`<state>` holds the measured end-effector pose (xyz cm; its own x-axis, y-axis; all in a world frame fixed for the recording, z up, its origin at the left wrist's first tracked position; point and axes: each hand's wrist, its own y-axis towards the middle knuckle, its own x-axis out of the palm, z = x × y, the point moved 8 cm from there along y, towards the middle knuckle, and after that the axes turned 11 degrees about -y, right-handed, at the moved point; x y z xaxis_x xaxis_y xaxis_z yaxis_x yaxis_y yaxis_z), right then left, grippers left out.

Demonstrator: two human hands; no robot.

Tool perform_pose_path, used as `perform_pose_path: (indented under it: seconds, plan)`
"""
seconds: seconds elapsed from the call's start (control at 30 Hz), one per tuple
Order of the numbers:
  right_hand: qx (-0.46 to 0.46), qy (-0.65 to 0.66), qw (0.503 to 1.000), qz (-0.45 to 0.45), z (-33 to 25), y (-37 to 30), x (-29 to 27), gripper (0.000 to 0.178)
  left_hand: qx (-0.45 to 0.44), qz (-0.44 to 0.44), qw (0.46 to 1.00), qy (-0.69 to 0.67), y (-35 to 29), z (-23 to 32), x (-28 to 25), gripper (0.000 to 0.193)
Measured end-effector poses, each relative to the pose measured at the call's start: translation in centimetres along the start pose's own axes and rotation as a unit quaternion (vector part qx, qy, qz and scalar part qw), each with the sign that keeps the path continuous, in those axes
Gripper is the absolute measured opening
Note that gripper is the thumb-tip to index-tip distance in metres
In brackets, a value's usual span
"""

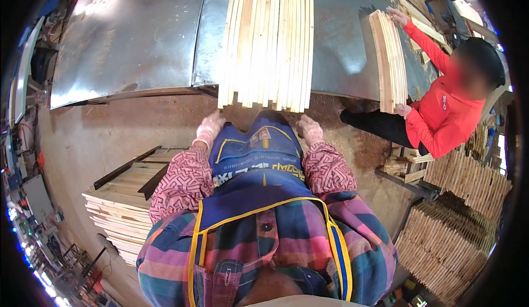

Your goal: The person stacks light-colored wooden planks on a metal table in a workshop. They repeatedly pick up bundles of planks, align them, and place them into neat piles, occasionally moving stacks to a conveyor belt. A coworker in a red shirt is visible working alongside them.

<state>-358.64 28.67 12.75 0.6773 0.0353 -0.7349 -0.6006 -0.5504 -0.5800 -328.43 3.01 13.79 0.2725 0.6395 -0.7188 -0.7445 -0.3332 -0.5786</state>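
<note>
A row of pale wooden strips [267, 42] lies side by side on the metal-topped table [149, 37], their uneven near ends jutting past its front edge. My left hand [209, 128], in a whitish glove, is just below the row's near left corner, its fingers loosely bent. At the near right corner is my gloved right hand [311, 129], also with loosely bent fingers. Nothing shows inside either hand. Whether the fingertips touch the strip ends is hard to tell. A blue apron [256, 158] with yellow trim hangs between my hands.
To the right, a co-worker in a red top [446, 109] has both hands on a smaller bundle of strips [389, 59]. A stack of boards [124, 197] with dark metal bars [127, 166] stands at lower left. Large wood stacks [441, 246] fill the lower right.
</note>
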Motion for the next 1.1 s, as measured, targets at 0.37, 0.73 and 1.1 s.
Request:
perform_pose_path:
  seconds: [0.37,0.73,1.1]
  plan:
    - [-0.007,0.015,1.000,-0.025,3.1,-2.7,-0.5,0.055,0.027,-0.086,0.887,-0.453,1.4,11.8,2.3,0.060]
    - [0.168,0.031,0.966,0.194,15.1,2.9,-26.0,0.071,-0.040,-0.105,0.968,-0.224,0.5,10.9,4.0,0.041]
    - [0.169,-0.211,0.911,0.312,24.7,7.5,-40.5,0.120,-0.040,0.045,0.912,-0.405,8.9,31.7,-16.8,0.064]
